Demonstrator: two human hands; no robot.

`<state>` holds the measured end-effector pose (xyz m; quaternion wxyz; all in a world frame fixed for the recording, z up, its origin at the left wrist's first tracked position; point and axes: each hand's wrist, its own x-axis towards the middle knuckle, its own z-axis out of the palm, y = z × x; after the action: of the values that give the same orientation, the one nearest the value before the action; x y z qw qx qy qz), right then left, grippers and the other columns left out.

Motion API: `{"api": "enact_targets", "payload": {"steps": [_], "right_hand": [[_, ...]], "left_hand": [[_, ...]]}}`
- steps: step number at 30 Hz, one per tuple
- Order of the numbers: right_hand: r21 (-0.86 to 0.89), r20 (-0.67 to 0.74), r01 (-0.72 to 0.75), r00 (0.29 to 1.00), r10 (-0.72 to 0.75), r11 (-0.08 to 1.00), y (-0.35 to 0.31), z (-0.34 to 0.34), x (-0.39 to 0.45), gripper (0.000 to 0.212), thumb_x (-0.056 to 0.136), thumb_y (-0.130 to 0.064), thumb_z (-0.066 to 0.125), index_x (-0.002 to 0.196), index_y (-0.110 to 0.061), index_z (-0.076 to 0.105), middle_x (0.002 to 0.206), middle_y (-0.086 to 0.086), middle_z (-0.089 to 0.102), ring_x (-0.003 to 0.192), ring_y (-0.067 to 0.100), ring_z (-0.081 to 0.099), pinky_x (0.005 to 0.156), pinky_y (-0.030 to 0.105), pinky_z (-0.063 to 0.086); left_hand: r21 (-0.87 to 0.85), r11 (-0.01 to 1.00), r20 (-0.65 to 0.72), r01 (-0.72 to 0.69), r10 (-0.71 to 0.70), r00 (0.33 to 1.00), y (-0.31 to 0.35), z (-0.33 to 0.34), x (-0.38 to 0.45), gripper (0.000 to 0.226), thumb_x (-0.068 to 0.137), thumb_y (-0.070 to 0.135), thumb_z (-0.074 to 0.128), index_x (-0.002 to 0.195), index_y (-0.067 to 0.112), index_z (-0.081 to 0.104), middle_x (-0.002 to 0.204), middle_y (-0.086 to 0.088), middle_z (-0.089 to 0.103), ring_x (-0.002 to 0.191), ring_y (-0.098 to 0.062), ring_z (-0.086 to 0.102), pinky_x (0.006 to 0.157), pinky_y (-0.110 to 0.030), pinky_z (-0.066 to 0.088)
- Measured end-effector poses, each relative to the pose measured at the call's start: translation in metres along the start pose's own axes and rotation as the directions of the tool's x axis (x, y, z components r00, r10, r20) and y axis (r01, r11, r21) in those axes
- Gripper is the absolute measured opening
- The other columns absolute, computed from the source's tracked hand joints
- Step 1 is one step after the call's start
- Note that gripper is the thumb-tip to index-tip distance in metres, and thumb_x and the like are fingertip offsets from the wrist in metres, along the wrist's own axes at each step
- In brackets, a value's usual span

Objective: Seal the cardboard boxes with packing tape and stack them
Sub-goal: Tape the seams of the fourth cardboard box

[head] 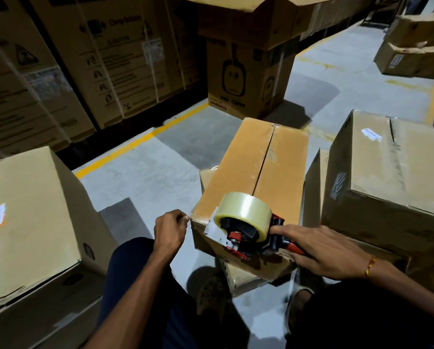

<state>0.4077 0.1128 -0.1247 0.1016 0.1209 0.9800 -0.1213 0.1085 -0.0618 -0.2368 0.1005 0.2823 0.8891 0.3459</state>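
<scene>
A long cardboard box [238,170] lies in front of me on top of a lower box [246,278], its two top flaps meeting in an open centre seam. A red and black tape dispenser [251,238] with a roll of clear tape [244,212] rests on the box's near edge. My right hand [319,248] grips the dispenser's handle. My left hand [171,229] is at the box's near left corner, fingers pinched together on what looks like the clear tape's loose end.
A large box [32,217] stands at my left and another [387,177] at my right. Tall strapped cartons [84,59] line the back, beyond a yellow floor line [140,142]. An upright printed carton [246,76] stands ahead. My feet are below the box.
</scene>
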Motion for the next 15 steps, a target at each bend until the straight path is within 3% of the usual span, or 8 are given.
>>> {"api": "enact_targets", "payload": {"steps": [2,7,12,15], "right_hand": [[0.002,0.001,-0.005,1.0,0.005,1.0,0.0012,0.0005,0.0004,0.058,0.107,-0.041,0.041,0.154,-0.05,0.01,0.154,-0.024,0.038,0.107,0.007,0.057,0.072,0.015,0.036],[0.009,0.006,-0.003,1.0,0.003,1.0,0.0019,0.0001,0.0017,0.056,0.107,-0.042,0.04,0.155,-0.048,0.013,0.153,-0.025,0.039,0.107,0.006,0.057,0.08,0.023,0.041],[0.014,0.008,0.016,1.0,-0.016,1.0,0.0051,-0.0008,0.0034,0.056,0.106,-0.043,0.041,0.155,-0.047,0.015,0.15,-0.024,0.041,0.107,0.004,0.055,0.075,0.023,0.034],[0.017,0.015,0.02,1.0,-0.02,1.0,0.0055,-0.0013,0.004,0.056,0.107,-0.042,0.04,0.155,-0.048,0.014,0.151,-0.024,0.04,0.108,0.005,0.055,0.079,0.024,0.038]], "left_hand": [[0.003,1.0,0.005,-0.015,0.015,1.0,-0.0008,0.0002,0.0006,0.02,0.097,0.02,0.066,0.081,0.01,0.072,0.072,-0.004,0.071,0.074,-0.025,0.065,0.067,-0.033,0.048],[0.007,1.0,0.003,-0.019,0.019,1.0,-0.0013,0.0026,0.0008,0.02,0.097,0.019,0.066,0.081,0.01,0.073,0.072,-0.004,0.071,0.074,-0.025,0.065,0.068,-0.033,0.048],[0.009,1.0,0.015,-0.015,0.015,1.0,-0.0018,0.0042,0.0028,0.019,0.096,0.019,0.066,0.08,0.01,0.073,0.071,-0.003,0.071,0.074,-0.025,0.065,0.07,-0.036,0.052],[0.009,1.0,0.02,-0.016,0.016,1.0,-0.0029,0.0048,0.0033,0.019,0.096,0.02,0.067,0.08,0.011,0.073,0.071,-0.003,0.071,0.074,-0.025,0.066,0.071,-0.037,0.052]]}}
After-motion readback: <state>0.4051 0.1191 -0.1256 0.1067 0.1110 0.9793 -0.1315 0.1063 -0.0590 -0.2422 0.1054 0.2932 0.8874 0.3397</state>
